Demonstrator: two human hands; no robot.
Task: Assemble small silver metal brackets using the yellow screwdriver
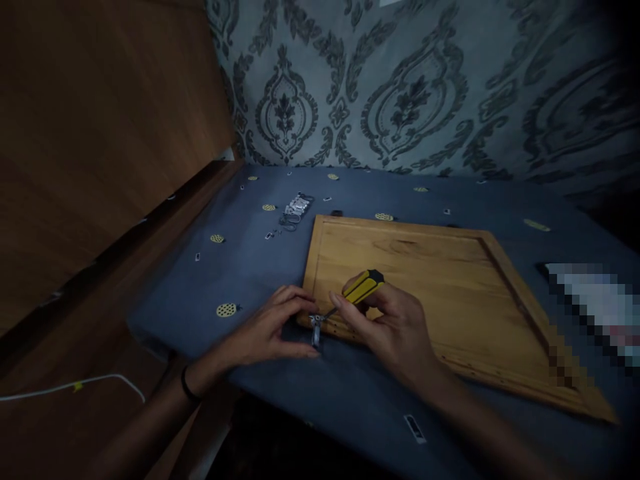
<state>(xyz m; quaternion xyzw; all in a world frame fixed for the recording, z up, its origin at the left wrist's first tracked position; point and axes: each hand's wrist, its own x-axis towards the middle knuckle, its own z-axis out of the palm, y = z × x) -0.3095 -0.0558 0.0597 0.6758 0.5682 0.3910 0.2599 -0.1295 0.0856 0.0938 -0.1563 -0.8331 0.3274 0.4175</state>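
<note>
Two bare hands meet at the near left corner of a wooden panel (435, 280) in the head view. The right hand (395, 327) is closed around a screwdriver (364, 287) with a yellow and black handle, gripped between thumb and fingers. The handle sticks out toward the far right above the knuckles, and the thin shaft slants down to the left, its tip touching a small metal fitting (316, 328). The left hand (273, 327) pinches that metal fitting with its fingertips and holds it against the panel's left edge, right at the near corner, where it hangs partly over the blue cloth (240, 260). The panel lies flat on the cloth, framed side up, and stretches off to the right. Farther off on the left, well apart from the hands, a small heap of metal parts (296, 210) lies on the cloth near the panel's far left corner. A dark band (186, 385) circles the left wrist. A white cable (75, 385) runs along the near left, below the brown wooden surface (100, 133), and patterned wallpaper (400, 100) rises behind the cloth.
</note>
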